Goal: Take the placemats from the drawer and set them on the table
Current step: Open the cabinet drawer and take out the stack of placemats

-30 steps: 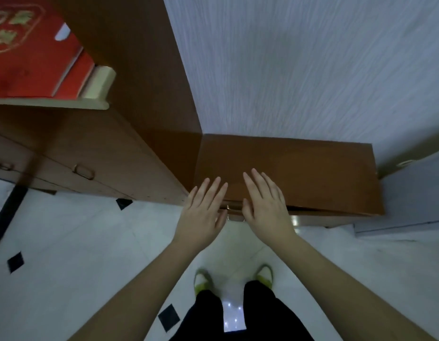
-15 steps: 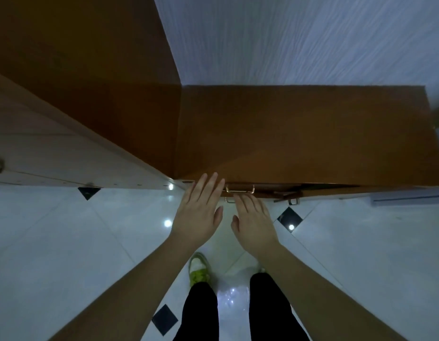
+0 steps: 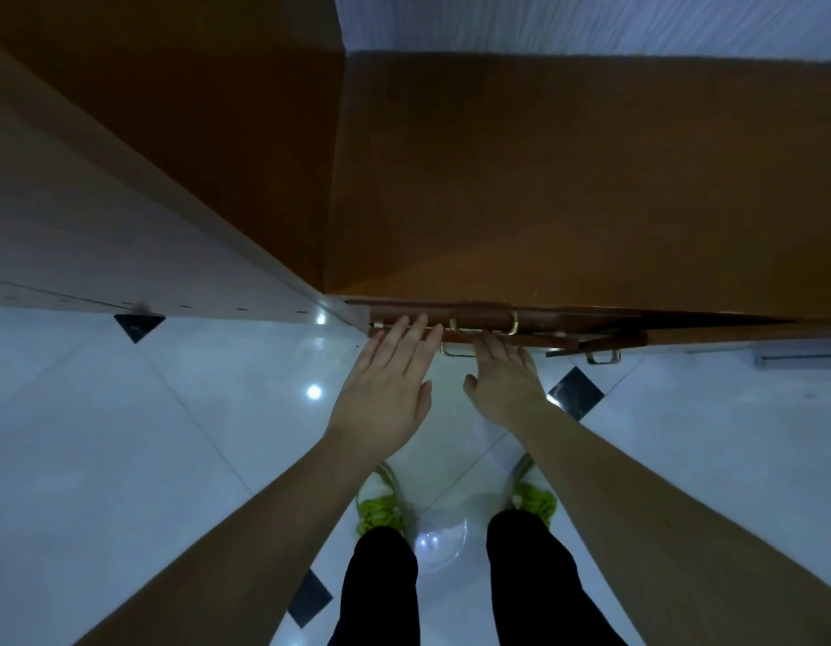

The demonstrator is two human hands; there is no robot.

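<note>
No placemats are in sight. I look straight down on a low brown cabinet. Its drawer fronts show only as thin strips with brass handles under the top's front edge. My left hand is flat and holds nothing; its spread fingertips touch the drawer front at the left. My right hand has its fingers curled down over the lower brass handle, thumb held apart, fingertips hidden. A second brass handle sits just above it.
A taller wooden cupboard stands close on the left. Another drawer handle juts out at the right. White glossy floor tiles with small black diamonds lie below. My legs and green shoes stand just before the cabinet.
My view has tilted down and closer to the cabinet. Both hands dropped from above the top to the drawer fronts, and my right fingers have curled onto the lower handle.
</note>
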